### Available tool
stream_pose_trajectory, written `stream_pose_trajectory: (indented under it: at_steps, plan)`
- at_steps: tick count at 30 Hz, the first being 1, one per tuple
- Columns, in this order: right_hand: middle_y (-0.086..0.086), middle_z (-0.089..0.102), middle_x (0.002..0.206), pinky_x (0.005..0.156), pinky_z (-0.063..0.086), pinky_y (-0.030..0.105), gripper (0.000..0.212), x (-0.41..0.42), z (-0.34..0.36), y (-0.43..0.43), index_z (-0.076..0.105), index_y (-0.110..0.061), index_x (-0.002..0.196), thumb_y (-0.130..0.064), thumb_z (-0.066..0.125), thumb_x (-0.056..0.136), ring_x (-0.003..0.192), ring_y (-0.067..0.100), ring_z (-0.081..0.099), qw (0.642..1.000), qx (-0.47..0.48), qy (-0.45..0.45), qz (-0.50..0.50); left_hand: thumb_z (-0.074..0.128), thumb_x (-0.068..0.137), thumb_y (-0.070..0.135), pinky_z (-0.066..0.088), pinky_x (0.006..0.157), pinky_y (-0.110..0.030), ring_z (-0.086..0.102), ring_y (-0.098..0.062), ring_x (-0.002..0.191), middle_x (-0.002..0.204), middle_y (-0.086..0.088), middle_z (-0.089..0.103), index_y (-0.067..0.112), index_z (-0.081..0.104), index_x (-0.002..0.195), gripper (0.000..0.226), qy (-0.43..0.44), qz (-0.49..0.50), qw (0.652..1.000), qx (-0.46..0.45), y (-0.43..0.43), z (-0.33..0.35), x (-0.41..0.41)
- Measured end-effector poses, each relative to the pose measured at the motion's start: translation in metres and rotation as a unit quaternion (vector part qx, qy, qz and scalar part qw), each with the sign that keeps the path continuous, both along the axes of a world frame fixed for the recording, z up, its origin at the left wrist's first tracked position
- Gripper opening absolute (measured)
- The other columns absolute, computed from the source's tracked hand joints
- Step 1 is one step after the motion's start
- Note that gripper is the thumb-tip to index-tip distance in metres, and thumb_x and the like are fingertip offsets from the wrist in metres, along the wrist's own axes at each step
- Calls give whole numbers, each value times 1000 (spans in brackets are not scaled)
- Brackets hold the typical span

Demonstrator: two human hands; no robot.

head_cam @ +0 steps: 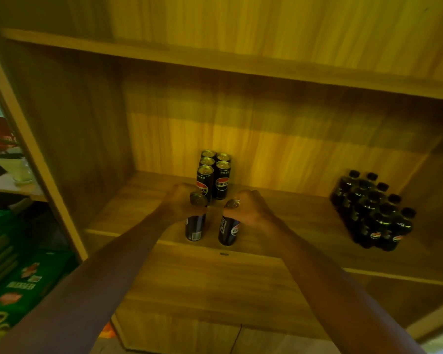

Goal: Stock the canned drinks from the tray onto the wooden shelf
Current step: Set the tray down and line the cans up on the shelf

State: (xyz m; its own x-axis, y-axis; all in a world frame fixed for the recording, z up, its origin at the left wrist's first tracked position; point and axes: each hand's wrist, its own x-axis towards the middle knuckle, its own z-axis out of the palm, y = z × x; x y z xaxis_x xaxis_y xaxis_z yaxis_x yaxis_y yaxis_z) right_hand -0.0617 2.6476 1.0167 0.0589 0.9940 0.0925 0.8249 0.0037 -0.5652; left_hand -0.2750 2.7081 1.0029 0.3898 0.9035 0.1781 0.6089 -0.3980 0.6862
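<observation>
Both my hands reach into the wooden shelf (pixel 279 226), each gripping a slim black cola can near its top. My left hand (pixel 180 201) holds one can (pixel 195 229), tilted a little, near the shelf board's front edge. My right hand (pixel 248 206) holds a second can (pixel 228 232) just to the right of it. Whether the cans touch the board I cannot tell. Behind them two rows of several identical cans (pixel 215 175) stand upright toward the back wall. The tray is out of view.
A shrink-wrapped pack of dark cola bottles (pixel 374 213) sits on the same board at the right. The shelf's left side panel (pixel 36 149) is close by. Green drink cartons (pixel 18 290) are stacked on the floor at the left. Another shelf board (pixel 215 62) runs overhead.
</observation>
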Motion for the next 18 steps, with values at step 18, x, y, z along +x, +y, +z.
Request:
stream_pose_trajectory:
  at_steps: [18]
  plan:
    - [-6,64,122,94,56,39,59,-6,-69,-6,51,-22,132,-40,76,82,108,10,62,975,56,213,-6,86,68,16,51,87,-25,63,-17,107,117,-4,67,9,61,122,61,-183,47,979,-76,3,-51,-3]
